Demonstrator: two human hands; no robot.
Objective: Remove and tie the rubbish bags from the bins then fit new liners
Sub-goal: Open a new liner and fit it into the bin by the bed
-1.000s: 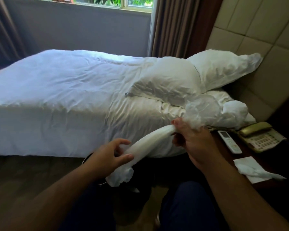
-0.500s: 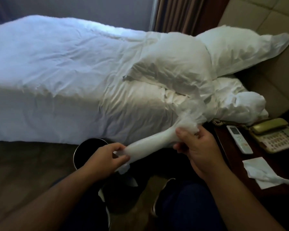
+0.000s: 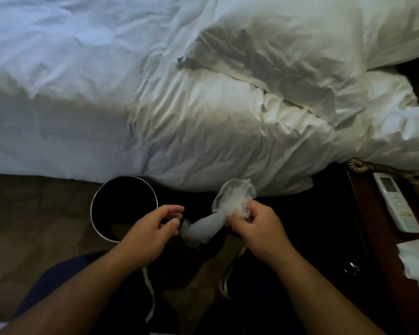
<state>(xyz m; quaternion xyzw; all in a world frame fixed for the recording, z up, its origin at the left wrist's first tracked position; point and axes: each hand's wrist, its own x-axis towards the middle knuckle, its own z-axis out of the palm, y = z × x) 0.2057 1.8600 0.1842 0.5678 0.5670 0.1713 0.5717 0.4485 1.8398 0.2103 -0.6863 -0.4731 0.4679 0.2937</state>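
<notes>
A thin translucent white liner [image 3: 209, 226] is bunched into a short roll between my hands, with a loose puff [image 3: 235, 194] standing up above my right hand. My right hand [image 3: 254, 226] pinches the crumpled upper end. My left hand [image 3: 153, 228] has curled fingers beside the roll's lower end; whether it still holds the plastic is unclear. A round black bin with a metal rim [image 3: 92, 209] stands on the floor just left of my left hand, against the bed. Its inside is dark and no liner shows at the rim.
The white bed [image 3: 155, 105] with pillows [image 3: 288, 44] fills the upper view. A dark wooden nightstand [image 3: 373, 238] at right carries a white remote [image 3: 394, 204] and crumpled tissue [image 3: 416, 264]. My legs and shoes [image 3: 228, 274] are below, on brown carpet [image 3: 34, 226].
My view has tilted down towards the bin. Both hands moved lower and closer together, and the liner roll is shorter and more bunched. My left hand's grip on it has loosened.
</notes>
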